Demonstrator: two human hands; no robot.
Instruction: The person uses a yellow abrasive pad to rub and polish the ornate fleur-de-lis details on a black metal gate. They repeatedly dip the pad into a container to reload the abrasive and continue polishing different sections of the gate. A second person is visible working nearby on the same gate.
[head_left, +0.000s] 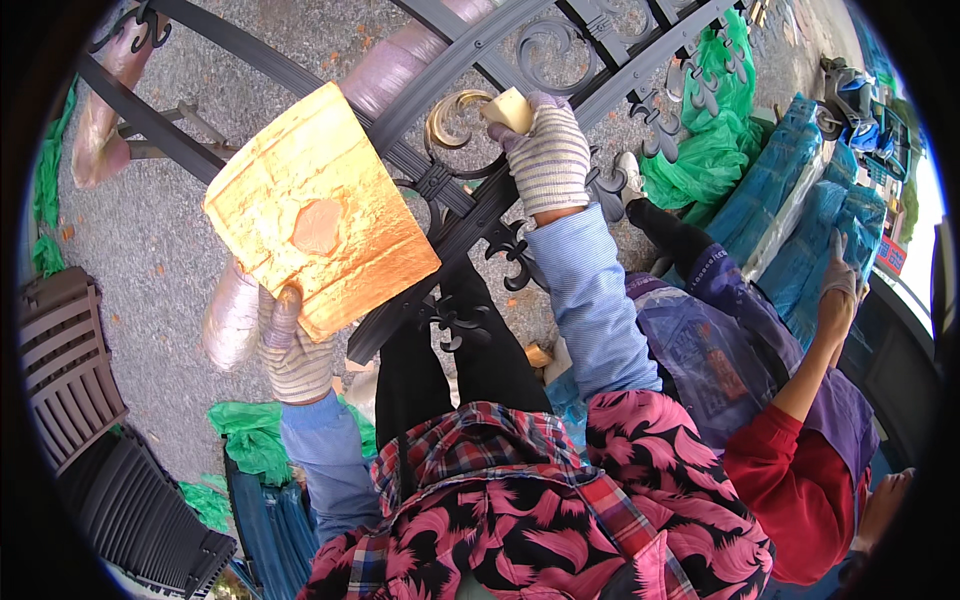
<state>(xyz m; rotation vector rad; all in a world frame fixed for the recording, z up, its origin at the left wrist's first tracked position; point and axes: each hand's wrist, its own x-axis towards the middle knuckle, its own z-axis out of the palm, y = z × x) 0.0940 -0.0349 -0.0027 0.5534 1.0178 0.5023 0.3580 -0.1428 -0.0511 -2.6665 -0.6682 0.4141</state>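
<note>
My left hand (pixel 293 350), in a striped knit glove, grips the lower corner of a square, gold-coated board (pixel 350 170). A paler patch shows in the middle of its crinkled surface. My right hand (pixel 552 160), gloved alike, pinches a small cream-coloured sponge block (pixel 509 110) between thumb and fingers. The sponge is at the edge of a gold-coloured scroll (pixel 450 120) on a black ornamental metal fence panel (pixel 465 215). Other scrolls (pixel 550 50) farther up the panel are dark. The board covers part of the metalwork.
Plastic-wrapped rolls (pixel 395 65) lie under the metalwork. Dark slatted panels (pixel 65 350) stack at the left. Green sheeting (pixel 715 130) and blue-wrapped bundles (pixel 770 200) lie at the right. Close by on my right, a co-worker in a red top (pixel 790 480) reaches toward the bundles.
</note>
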